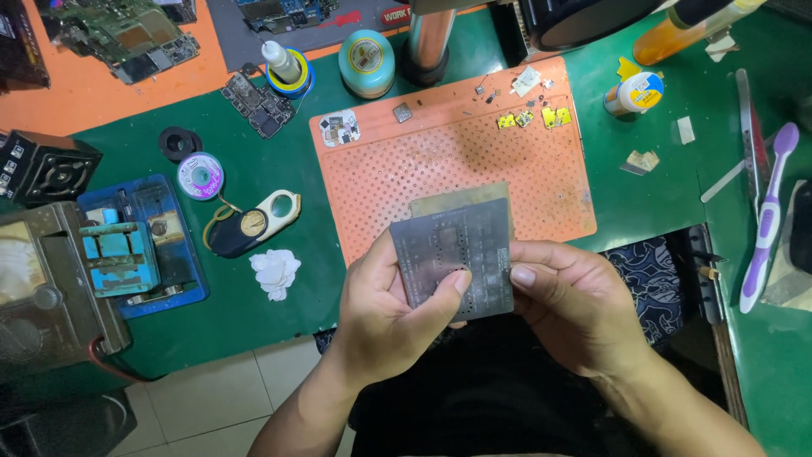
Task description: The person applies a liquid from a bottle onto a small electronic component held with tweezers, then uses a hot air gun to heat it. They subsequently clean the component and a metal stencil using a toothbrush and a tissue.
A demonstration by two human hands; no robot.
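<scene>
A person's left hand (385, 309) and right hand (562, 309) are gripping a thin grey metal stencil (454, 258), inspecting it above the orange perforated mat (507, 182); careful alignment seems next.

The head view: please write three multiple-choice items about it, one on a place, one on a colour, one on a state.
1. Where does the crumpled white tissue lie?
A) on the green mat
B) on the orange perforated pad
C) on the floor tiles

2. What colour is the toothbrush?
A) green
B) purple and white
C) red

3. How is the grey metal stencil plate held?
A) by no hand
B) by one hand
C) between both hands

Answers: 1 A, green mat surrounds it. 2 B, its handle shows both. 3 C, left hand and right hand pinch its edges.
</scene>
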